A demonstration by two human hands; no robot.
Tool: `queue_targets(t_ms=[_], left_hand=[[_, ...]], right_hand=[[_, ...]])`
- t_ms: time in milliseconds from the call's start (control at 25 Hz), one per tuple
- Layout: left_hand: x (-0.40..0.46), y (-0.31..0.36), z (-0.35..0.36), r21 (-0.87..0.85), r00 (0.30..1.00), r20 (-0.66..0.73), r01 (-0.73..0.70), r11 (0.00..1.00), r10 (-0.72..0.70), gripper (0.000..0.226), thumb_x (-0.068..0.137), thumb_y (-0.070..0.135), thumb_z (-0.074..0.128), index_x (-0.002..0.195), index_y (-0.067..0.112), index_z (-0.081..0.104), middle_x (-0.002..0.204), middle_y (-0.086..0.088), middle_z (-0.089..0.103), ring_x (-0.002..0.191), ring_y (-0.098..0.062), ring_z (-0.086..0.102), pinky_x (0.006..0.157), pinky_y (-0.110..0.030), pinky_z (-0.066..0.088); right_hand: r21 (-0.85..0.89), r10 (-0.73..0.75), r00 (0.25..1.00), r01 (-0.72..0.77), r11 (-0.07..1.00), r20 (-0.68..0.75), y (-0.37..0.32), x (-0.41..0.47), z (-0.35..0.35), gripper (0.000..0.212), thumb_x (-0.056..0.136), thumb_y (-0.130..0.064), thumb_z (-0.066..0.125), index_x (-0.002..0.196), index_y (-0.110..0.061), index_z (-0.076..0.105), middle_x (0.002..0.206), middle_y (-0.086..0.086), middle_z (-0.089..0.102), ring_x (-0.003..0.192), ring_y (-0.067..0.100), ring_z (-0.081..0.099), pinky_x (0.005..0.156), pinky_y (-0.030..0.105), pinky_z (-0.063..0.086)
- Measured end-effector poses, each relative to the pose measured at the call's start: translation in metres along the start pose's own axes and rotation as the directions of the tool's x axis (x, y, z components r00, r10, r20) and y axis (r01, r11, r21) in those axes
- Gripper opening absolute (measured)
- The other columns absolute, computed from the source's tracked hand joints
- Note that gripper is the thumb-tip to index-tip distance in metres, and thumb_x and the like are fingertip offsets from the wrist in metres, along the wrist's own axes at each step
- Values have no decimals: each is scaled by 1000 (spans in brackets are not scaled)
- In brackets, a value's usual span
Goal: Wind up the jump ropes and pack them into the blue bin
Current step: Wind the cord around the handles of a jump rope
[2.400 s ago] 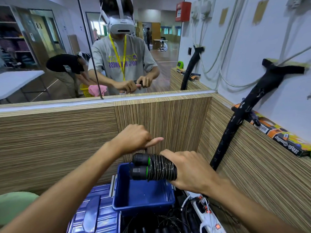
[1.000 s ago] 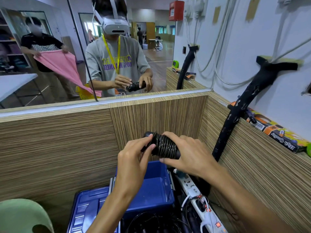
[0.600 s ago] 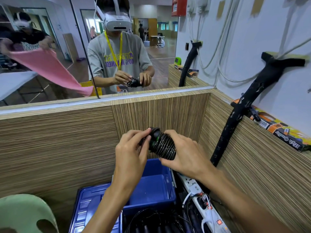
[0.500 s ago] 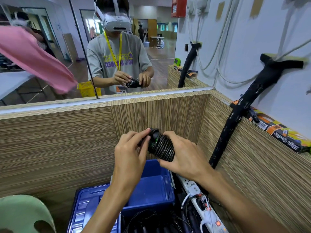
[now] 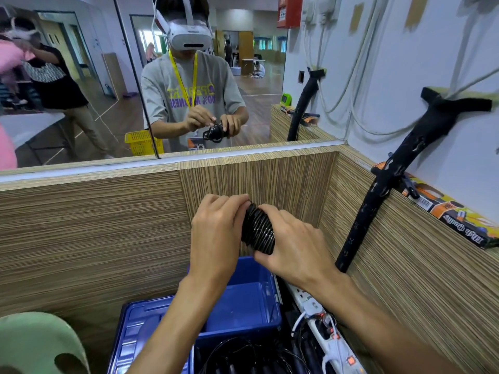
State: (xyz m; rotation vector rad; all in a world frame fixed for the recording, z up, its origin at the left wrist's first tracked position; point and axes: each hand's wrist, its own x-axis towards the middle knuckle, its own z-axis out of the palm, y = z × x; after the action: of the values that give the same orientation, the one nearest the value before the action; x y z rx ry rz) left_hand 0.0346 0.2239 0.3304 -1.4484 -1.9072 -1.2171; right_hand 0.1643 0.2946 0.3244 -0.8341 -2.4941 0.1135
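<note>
Both hands now grasp the wound jump rope [image 5: 258,230], the left hand [image 5: 216,236] having closed over its end beside the right hand [image 5: 294,249], directly above the blue bin [image 5: 243,300], so winding looks finished.

Wound jump rope [image 5: 258,231] between hands, above bin [image 5: 244,306]; power strip [image 5: 318,317] right.

White power strip [image 5: 328,336] beside wooden partition [image 5: 108,225], green chair [image 5: 35,344], wall mirror [image 5: 81,76] above.
</note>
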Motion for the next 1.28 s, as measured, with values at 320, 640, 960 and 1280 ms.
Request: queue_targets(t_ms=[320, 640, 960, 1280], left_hand=[[-28, -9, 11, -138, 993, 2, 120, 983, -120, 10, 88, 10, 66, 94, 3, 69, 106, -4, 59, 101, -16, 54, 87, -24, 46], [-35, -3, 7, -103, 989, 127, 90, 991, -76, 26, 94, 20, 58, 113, 7, 69, 111, 1, 52, 101, -12, 53, 84, -25, 50], [-29, 6, 4, -102, 977, 121, 187, 977, -174, 17, 89, 26, 66, 94, 13, 76, 85, 9, 61, 79, -6, 59, 72, -25, 52], [-31, 10, 12, -47, 962, 121, 253, 966, -246, 21, 93, 27, 61, 83, 13, 73, 86, 8, 50, 77, -11, 54, 67, -26, 47]], right_hand=[[19, 60, 998, -59, 998, -7, -3, -4, 3, 73, 82, -55, 64, 144, -30, 33, 116, -9, 59, 100, 17, 64, 71, 31, 45], [-13, 77, 997, -77, 997, 16, 1, 1, 2, 73, 83, -56, 63, 144, -30, 32, 117, -7, 59, 101, 19, 64, 73, 33, 45], [-51, 54, 998, -52, 997, 31, 4, -5, 4, 71, 84, -52, 64, 142, -26, 33, 114, -4, 60, 98, 19, 65, 69, 31, 46], [-128, 20, 1000, -18, 992, 13, 1, -5, 10, 65, 85, -48, 63, 139, -24, 37, 108, -3, 61, 92, 21, 66, 59, 30, 37]])
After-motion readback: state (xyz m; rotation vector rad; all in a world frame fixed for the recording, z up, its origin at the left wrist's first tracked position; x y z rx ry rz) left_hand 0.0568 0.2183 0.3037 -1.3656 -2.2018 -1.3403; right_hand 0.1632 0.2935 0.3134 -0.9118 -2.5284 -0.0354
